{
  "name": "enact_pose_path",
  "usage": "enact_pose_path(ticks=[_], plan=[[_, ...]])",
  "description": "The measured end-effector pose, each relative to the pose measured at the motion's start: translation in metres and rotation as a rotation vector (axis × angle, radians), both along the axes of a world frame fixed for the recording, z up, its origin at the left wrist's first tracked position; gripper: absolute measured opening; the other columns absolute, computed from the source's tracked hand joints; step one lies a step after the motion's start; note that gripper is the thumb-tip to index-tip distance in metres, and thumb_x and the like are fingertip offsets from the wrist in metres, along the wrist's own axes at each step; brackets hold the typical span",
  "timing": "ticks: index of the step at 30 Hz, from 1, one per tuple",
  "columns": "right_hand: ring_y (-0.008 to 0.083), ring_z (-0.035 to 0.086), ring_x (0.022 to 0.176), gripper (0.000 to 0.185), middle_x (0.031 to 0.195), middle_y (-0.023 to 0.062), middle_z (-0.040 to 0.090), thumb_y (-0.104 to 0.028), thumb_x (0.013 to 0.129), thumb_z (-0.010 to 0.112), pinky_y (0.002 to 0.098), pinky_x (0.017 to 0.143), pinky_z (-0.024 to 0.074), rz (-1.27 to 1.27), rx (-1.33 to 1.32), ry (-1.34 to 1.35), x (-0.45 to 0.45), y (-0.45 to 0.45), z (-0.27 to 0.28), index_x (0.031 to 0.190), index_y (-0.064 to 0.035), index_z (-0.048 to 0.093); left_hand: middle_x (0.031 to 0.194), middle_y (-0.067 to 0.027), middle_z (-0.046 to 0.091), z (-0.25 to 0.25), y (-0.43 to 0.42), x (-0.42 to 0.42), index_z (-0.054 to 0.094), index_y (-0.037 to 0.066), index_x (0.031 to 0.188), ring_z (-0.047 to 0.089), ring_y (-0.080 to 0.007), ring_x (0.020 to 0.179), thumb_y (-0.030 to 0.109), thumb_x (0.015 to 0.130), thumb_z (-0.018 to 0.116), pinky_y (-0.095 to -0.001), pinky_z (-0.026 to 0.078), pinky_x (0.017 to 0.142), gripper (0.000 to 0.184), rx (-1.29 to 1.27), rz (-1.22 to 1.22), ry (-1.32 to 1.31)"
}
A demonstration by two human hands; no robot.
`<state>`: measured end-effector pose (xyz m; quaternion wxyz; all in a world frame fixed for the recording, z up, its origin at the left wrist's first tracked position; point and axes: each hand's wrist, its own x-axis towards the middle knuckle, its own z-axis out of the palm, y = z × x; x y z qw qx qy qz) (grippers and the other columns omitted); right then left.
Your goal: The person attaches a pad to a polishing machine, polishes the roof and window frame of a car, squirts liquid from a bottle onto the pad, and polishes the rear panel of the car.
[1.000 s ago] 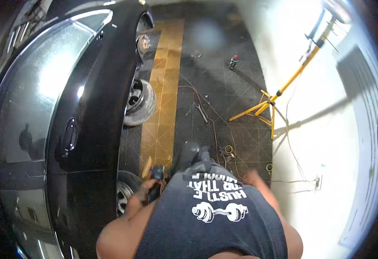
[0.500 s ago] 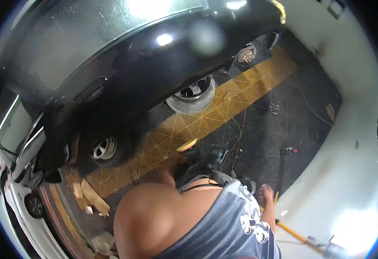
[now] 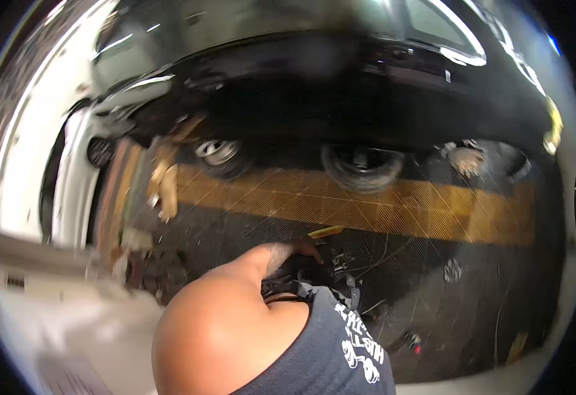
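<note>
My left hand point(image 3: 306, 250) reaches forward, low in front of my body. Its fingers are blurred and look curled at a dark tool with a thin yellow disc point(image 3: 325, 232), which shows edge-on just beyond them. How the fingers grip it is partly hidden. My right hand is out of sight, with my dark printed shirt point(image 3: 340, 342) filling that side. Ahead stands a black car point(image 3: 288, 105). A loose wheel point(image 3: 367, 185) lies by its lower edge, and a bare hub point(image 3: 467, 162) shows in the wheel opening to the right.
A tan strip point(image 3: 268, 194) crosses the dark tiled floor point(image 3: 406, 289). On the floor are a round grey piece point(image 3: 452, 270) and a red-tipped tool point(image 3: 414, 342). Cardboard point(image 3: 168, 191) lies at the left, near a white car point(image 3: 77, 158). Another wheel point(image 3: 219, 153) shows under the black car.
The view has swung, so the black car now lies straight across. My left arm and the yellow disc appear farther right. My right hand, visible before at the right, has left the view.
</note>
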<state>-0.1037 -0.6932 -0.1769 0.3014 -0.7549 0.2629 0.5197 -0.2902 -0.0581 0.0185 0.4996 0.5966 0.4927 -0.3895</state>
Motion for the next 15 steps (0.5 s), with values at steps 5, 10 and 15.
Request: enact_pose_path(ticks=[5,10,15], plan=[[0.0295,0.05,0.041,0.063,0.057,0.012,0.052,-0.064,0.092,0.057,0.0457,0.044,0.0458,-0.037,-0.176,0.098,0.153,-0.123,-0.118,0.089,-0.0014,0.068,0.143,-0.0163,0.056,-0.045,-0.105,-0.022,0.065,0.005,0.131,0.052,-0.0322,0.13,0.061,0.073,0.077,-0.0479,0.043,0.104,0.081,-0.098,-0.072,-0.226],[0.03,0.053,0.053,0.073,0.071,0.0138,0.058,-0.072,0.082,0.063,0.0409,0.052,0.0508,0.095,-0.307,-0.021,0.271,-0.132,-0.153,0.105,-0.004,0.066,0.14,-0.0222,0.057,0.014,-0.176,0.024,0.057,0.004,0.138,0.054,-0.0367,0.128,0.064,0.074,0.076,-0.045,0.043,0.105,0.09,-0.074,-0.205,0.498],[0.0291,0.054,0.061,0.07,0.078,0.0126,0.058,-0.07,0.081,0.064,0.0427,0.057,0.0519,0.01,-0.187,-0.071,0.285,-0.148,-0.215,0.107,-0.0052,0.064,0.136,-0.0217,0.06,0.002,-0.218,0.006,0.067,0.004,0.127,0.055,-0.0356,0.128,0.066,0.068,0.077,-0.0424,0.043,0.107,0.086,0.129,-0.176,0.648]])
